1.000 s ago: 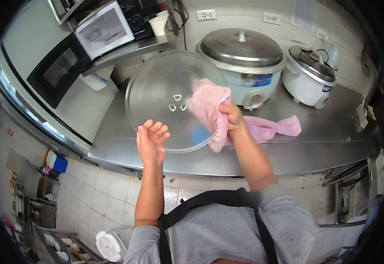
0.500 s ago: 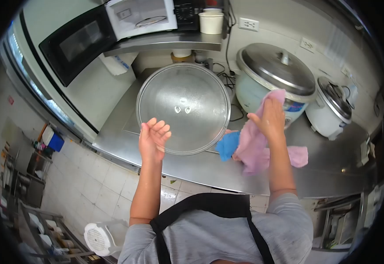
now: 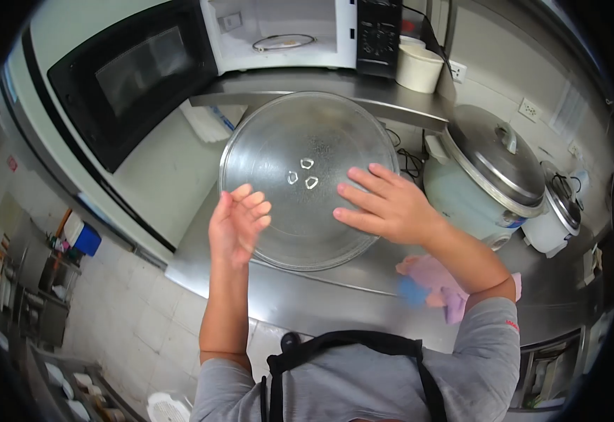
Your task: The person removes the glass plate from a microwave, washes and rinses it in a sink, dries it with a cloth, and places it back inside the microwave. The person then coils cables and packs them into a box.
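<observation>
A round clear glass microwave turntable plate (image 3: 307,225) is raised and tilted over the steel counter, with small raised shapes at its middle. My left hand (image 3: 235,225) grips its lower left rim, fingers curled, with the palm turned up. Over the plate's right side, my right hand (image 3: 388,209) is open with fingers spread and nothing in it; whether the fingertips touch the glass I cannot tell. Pink cloths (image 3: 437,278) and a blurred blue cloth (image 3: 412,290) lie on the counter below my right forearm.
The microwave (image 3: 279,56) stands on a steel shelf (image 3: 307,83), its black door (image 3: 138,77) swung open to the left and a roller ring (image 3: 284,42) inside. Paper tubs (image 3: 419,69) sit beside it. A large rice cooker (image 3: 476,169) and a smaller cooker (image 3: 549,221) are at right.
My right hand has let go of the pink cloth and moved left over the plate. My view has shifted, bringing the open microwave nearer. My left hand keeps its hold.
</observation>
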The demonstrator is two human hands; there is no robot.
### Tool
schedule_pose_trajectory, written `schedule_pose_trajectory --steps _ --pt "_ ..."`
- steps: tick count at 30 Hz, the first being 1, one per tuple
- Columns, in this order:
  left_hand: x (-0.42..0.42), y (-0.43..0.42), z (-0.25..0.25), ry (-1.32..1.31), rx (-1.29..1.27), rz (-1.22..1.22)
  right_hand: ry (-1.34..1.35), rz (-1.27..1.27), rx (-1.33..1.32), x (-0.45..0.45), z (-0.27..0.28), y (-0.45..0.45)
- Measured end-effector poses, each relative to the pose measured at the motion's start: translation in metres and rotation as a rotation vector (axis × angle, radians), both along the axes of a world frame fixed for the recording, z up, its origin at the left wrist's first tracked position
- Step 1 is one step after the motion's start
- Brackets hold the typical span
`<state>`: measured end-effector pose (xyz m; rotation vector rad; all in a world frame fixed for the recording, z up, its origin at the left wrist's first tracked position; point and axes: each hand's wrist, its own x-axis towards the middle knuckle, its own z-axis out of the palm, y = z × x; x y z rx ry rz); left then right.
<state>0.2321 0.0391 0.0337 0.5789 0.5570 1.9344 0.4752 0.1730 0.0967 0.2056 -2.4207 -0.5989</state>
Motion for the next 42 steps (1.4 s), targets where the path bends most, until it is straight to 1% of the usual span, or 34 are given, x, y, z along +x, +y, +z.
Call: schedule_pose_trajectory --steps 2,3,4,5,7,8,9,10,11,13,14,17,19,20,23,25,27,28,29,32,33,36,37,39,40,41,42 --pt "-0.041 0.018 0.026 0.012 0.041 -0.101 0.054 -0.073 0.019 -0.028 0.027 -0.002" --pt "-0.063 0.029 0.043 0.026 0.172 -0.246 0.151 -0.095 0.058 -0.044 0.038 0.003" --pt "-0.079 0.039 0.063 0.078 0.224 -0.278 0.2 -0.108 0.008 -0.056 0.052 0.005" --pt "-0.088 0.049 0.087 0.149 0.21 -0.231 0.247 -0.12 -0.008 -0.071 0.061 0.015" --pt "-0.117 0.093 0.115 0.454 0.137 0.187 0.351 -0.109 -0.08 -0.1 0.084 0.038" --pt "-0.126 0.113 0.132 0.658 -0.013 0.357 0.411 -0.084 -0.138 -0.114 0.095 0.048" --pt "-0.142 0.14 0.14 0.949 -0.108 0.495 0.423 -0.118 -0.221 -0.127 0.108 0.054" --pt "-0.166 0.173 0.141 1.396 0.038 0.695 0.44 -0.154 -0.306 -0.139 0.121 0.058" --pt "-0.17 0.193 0.151 1.532 -0.039 0.62 0.442 -0.226 -0.33 -0.152 0.133 0.064" --pt "-0.174 0.229 0.164 1.851 -0.191 0.656 0.448 -0.372 -0.378 -0.175 0.151 0.079" --pt "-0.175 0.248 0.169 2.007 -0.266 0.679 0.447 -0.381 -0.352 -0.185 0.155 0.093" --pt "-0.194 0.309 0.163 2.14 -0.041 0.827 0.414 -0.42 -0.301 -0.212 0.156 0.136" --pt "-0.2 0.324 0.163 2.195 -0.186 0.742 0.351 -0.468 -0.311 -0.227 0.157 0.157" --pt "-0.203 0.333 0.163 2.22 -0.26 0.695 0.343 -0.484 -0.281 -0.235 0.154 0.171" --pt "-0.211 0.345 0.175 2.234 -0.336 0.268 0.288 -0.535 -0.185 -0.248 0.144 0.209" --pt "-0.211 0.333 0.175 2.199 -0.222 0.357 0.228 -0.571 -0.107 -0.254 0.137 0.227" --pt "-0.218 0.34 0.166 2.202 -0.094 0.404 0.21 -0.582 -0.098 -0.258 0.132 0.246" --pt "-0.217 0.339 0.164 2.206 -0.157 0.463 0.201 -0.585 -0.095 -0.26 0.131 0.246" --pt "-0.214 0.335 0.165 2.21 -0.22 0.52 0.115 -0.695 -0.181 -0.259 0.132 0.245" --pt "-0.225 0.337 0.171 2.238 -0.388 0.703 0.109 -0.763 -0.042 -0.262 0.124 0.243" --pt "-0.229 0.338 0.174 2.244 -0.44 0.77 0.097 -0.848 -0.012 -0.263 0.119 0.242" --pt "-0.193 0.286 0.184 1.795 -0.433 0.854 0.171 -0.595 -0.129 -0.263 0.113 0.25" --pt "-0.188 0.283 0.183 1.92 -0.467 0.95 0.155 -0.559 -0.101 -0.262 0.113 0.253" --pt "-0.191 0.288 0.168 1.93 -0.241 1.054 0.091 -0.535 -0.131 -0.262 0.114 0.251" --pt "-0.194 0.29 0.166 1.956 -0.213 1.036 0.06 -0.522 -0.144 -0.261 0.115 0.25" --pt "-0.197 0.293 0.164 1.982 -0.185 1.017 0.032 -0.54 -0.214 -0.262 0.116 0.253" --pt "-0.2 0.296 0.169 2.032 -0.247 0.928 0.012 -0.558 -0.272 -0.261 0.118 0.248"
